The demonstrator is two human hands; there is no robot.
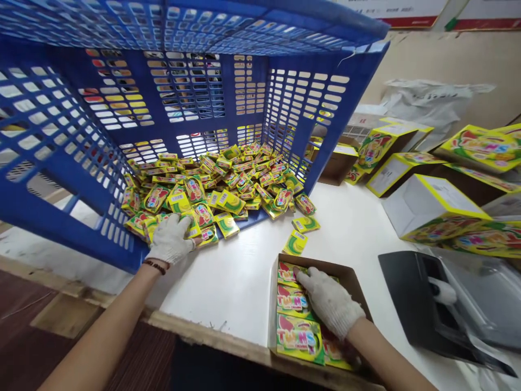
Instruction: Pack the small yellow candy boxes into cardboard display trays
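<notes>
My left hand [172, 239], in a white knitted glove, reaches into the near edge of a pile of small yellow-green candy boxes [240, 182]. Its thumb is apart from the fingers, which touch the boxes. The pile spills from a blue plastic crate [248, 117] lying on its side. My right hand [331, 301], gloved as well, is over an open carton [360, 282], its fingers stretched across the boxes in it. Candy boxes [299, 336] lie in rows inside, printed side up; my right hand hides some. Loose boxes [295, 243] lie just beyond the carton.
Several yellow display cartons [435, 206] are stacked at the right, with a crumpled plastic bag [431, 106] behind. A black tape dispenser-like object [419, 293] lies right of the carton beside clear plastic [484, 293]. The white table [228, 293] has a wooden front edge.
</notes>
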